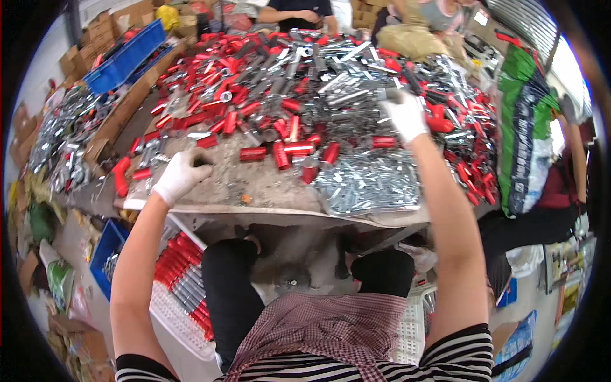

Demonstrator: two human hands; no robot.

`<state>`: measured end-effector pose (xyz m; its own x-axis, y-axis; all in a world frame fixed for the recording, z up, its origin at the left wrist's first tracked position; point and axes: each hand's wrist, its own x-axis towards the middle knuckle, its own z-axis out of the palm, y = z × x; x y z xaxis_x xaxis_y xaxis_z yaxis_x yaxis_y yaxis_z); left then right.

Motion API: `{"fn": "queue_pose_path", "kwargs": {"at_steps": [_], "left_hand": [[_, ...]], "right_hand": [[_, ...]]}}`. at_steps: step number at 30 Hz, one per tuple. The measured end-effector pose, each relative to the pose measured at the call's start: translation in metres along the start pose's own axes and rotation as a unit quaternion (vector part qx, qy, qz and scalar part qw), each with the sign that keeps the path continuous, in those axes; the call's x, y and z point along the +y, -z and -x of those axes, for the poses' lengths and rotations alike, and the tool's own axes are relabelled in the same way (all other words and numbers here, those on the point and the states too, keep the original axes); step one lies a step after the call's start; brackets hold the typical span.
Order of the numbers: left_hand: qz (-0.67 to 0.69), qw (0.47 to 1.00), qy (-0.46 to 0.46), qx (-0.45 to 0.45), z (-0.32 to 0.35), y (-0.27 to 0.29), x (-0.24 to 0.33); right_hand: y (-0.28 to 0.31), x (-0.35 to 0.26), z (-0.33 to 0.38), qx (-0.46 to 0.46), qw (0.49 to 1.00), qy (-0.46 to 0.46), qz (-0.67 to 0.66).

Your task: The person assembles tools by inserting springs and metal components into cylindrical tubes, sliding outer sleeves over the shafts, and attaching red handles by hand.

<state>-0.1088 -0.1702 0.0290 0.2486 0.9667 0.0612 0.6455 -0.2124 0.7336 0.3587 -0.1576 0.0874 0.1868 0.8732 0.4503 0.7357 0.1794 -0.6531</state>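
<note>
My left hand (183, 176), in a white glove, hovers over the near left part of the table. Its fingers are curved, with a gap between thumb and forefinger and nothing visible in it. A red angled piece (121, 177) and a short red tube (141, 173) lie to its left. My right hand (405, 116), also gloved in white, is stretched over the heap at the right beside silver metal parts (350, 95); motion smears its fingers, so any grip is hidden. Short red tubes (252, 154) lie between the hands. Nearer me is a tray of small metal pins (366, 184).
A white basket (167, 312) of red-and-silver tool handles (188, 280) stands by my left leg. A blue crate (124, 57) sits at the far left. A green-and-white sack (523, 127) stands at the right edge. Another person (298, 14) sits across the table.
</note>
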Motion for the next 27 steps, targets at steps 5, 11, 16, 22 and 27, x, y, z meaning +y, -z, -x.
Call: {"fn": "queue_pose_path", "kwargs": {"at_steps": [5,11,16,22,27], "left_hand": [[-0.071,0.993,-0.089,0.007,-0.008,0.010,-0.003],[-0.115,0.987,-0.098,-0.047,-0.009,-0.010,0.020],[-0.143,0.971,-0.151,-0.114,-0.046,-0.039,0.073],[-0.118,0.976,-0.121,-0.140,-0.031,-0.045,0.071],[-0.093,0.974,-0.131,-0.160,-0.026,-0.055,0.085]], "right_hand": [[0.072,0.032,-0.011,0.130,0.898,-0.043,0.418],[-0.021,-0.058,0.100,0.065,0.938,0.319,0.114],[-0.060,-0.069,0.156,-0.059,0.954,0.289,0.055],[-0.046,-0.041,0.182,-0.038,0.967,0.247,0.048],[-0.021,-0.025,0.186,0.006,0.963,0.265,0.047]]}}
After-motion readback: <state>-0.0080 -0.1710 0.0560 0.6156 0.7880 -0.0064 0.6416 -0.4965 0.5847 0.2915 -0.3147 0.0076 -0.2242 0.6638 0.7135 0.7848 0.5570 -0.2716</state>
